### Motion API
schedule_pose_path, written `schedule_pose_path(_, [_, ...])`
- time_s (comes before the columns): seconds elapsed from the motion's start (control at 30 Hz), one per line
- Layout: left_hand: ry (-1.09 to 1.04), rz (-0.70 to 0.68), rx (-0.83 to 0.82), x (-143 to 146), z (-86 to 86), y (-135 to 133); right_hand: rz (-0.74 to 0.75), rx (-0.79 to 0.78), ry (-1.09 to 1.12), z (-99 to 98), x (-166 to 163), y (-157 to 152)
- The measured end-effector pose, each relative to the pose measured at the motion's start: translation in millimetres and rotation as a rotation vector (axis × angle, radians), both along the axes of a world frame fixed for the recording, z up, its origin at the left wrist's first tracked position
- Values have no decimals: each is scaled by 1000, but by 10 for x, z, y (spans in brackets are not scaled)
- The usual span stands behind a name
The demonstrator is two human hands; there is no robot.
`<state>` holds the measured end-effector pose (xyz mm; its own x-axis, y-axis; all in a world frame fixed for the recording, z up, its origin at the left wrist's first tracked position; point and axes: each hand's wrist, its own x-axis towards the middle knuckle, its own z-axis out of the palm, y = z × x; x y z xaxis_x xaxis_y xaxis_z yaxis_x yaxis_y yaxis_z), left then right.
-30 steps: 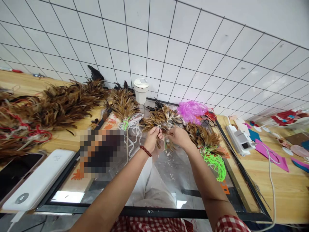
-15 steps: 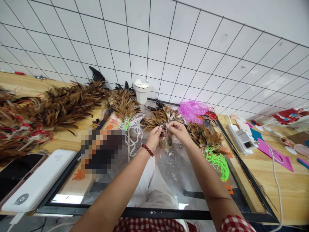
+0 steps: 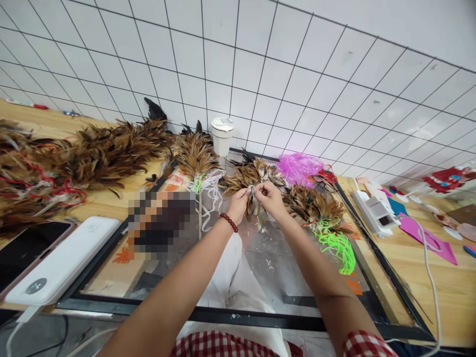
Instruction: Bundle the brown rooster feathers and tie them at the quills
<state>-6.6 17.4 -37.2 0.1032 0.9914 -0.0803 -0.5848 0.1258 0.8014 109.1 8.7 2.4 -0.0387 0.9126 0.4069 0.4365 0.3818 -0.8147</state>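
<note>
Over the glass-topped frame, my left hand and my right hand are close together, each closed in a pinch. Between the fingertips is a small greyish feather; its lower end is hard to make out. Just behind them lies a pile of brown feathers. To the right is another brown feather bundle with bright green cords. A feather duster with a thin stick and white strips lies to the left.
A white lidded cup stands by the tiled wall. Pink plastic film lies behind the right bundle. A long feather heap, a phone and a white power bank are at left. A white device with a cable sits at right.
My fingertips have drawn closer together. The feather that hung below my right fingers is now held between both hands. The view has shifted slightly.
</note>
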Motion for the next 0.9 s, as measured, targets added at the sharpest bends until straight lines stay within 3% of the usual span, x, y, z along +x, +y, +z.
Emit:
schedule_pose_path(0.1, [18,11,12,11,-32,27,79,137,-236,113,73,-5])
schedule_pose_path(0.17, [29,40,7,22,-50,47,85,122,-274,175,137,15])
schedule_pose_path(0.37, [67,70,51,33,-53,70,53,-145,-32,104,164,-24])
schedule_pose_path(0.63, [249,35,172,20,28,-27,-25,-200,406,-24,-94,-40])
schedule_pose_path(0.8, [200,59,104,27,94,-60,-114,-92,526,63,178,44])
schedule_pose_path(0.9, [110,70,53,21,121,-49,22,-225,446,141,370,29])
